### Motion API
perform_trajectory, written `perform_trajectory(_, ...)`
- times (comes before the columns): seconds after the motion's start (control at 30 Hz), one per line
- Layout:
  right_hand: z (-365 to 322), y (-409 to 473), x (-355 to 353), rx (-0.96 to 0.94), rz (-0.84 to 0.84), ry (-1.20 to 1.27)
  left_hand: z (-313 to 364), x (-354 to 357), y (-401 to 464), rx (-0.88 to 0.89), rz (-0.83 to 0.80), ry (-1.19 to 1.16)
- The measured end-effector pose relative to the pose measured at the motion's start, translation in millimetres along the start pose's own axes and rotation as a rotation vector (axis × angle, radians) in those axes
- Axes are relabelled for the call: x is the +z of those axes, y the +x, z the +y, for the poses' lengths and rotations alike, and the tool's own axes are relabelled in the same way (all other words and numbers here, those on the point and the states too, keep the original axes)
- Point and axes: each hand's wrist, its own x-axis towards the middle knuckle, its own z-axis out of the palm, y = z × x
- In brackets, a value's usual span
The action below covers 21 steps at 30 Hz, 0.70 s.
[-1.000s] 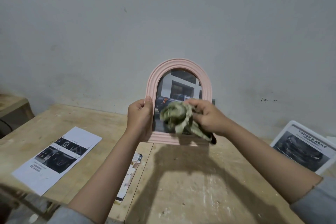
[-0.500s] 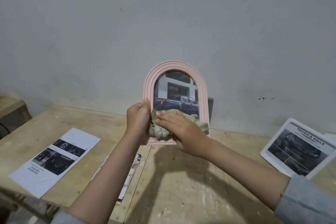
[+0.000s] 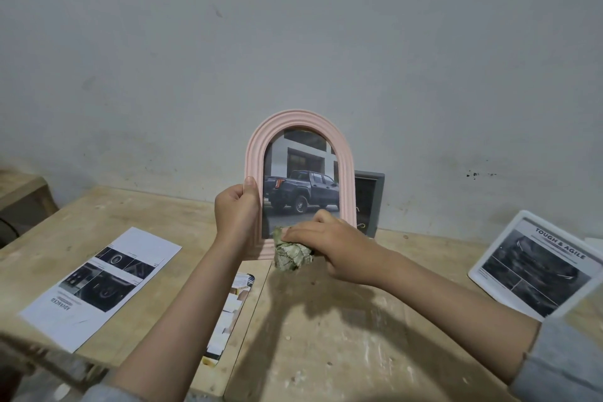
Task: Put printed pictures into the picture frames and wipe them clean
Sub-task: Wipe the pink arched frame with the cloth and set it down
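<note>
Cloth (image 3: 292, 254) at pink frame (image 3: 346, 153) bottom edge

workshop | scuffed raw wooden tabletop (image 3: 326, 336) | stained bare wall (image 3: 293, 42)

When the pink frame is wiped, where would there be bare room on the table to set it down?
Bare wood lies between the arms, in front of the pink frame, and between the right hand and white frame. The left is crowded by the sheet and booklet.
</note>
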Motion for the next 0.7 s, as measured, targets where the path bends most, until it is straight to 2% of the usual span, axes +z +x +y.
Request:
perform_trajectory(0.17,9,-10,-13,0.109,-0.062,-0.051,3,-7,6,0.086,0.023,0.092)
perform_trajectory(0.3,17,-14,-27,0.201,-0.174,-0.126,4,-10,6,0.157,0.030,0.142)
perform_trajectory(0.37,21,-12,-41,0.262,-0.248,-0.108,2,-10,7,0.179,0.021,0.174)
perform_trajectory(0.43,24,-8,-57,0.284,-0.244,-0.079,-1,-9,7,0.171,0.011,0.181)
perform_trajectory(0.5,24,1,-74,0.259,-0.114,-0.080,-5,-9,8,0.166,-0.024,0.209)
perform_trajectory(0.63,23,24,-88,0.094,0.290,-0.221,-12,1,-2,0.231,-0.166,0.318)
perform_trajectory(0.7,22,37,-80,-0.011,0.380,-0.346,-14,10,-11,0.242,-0.234,0.334)
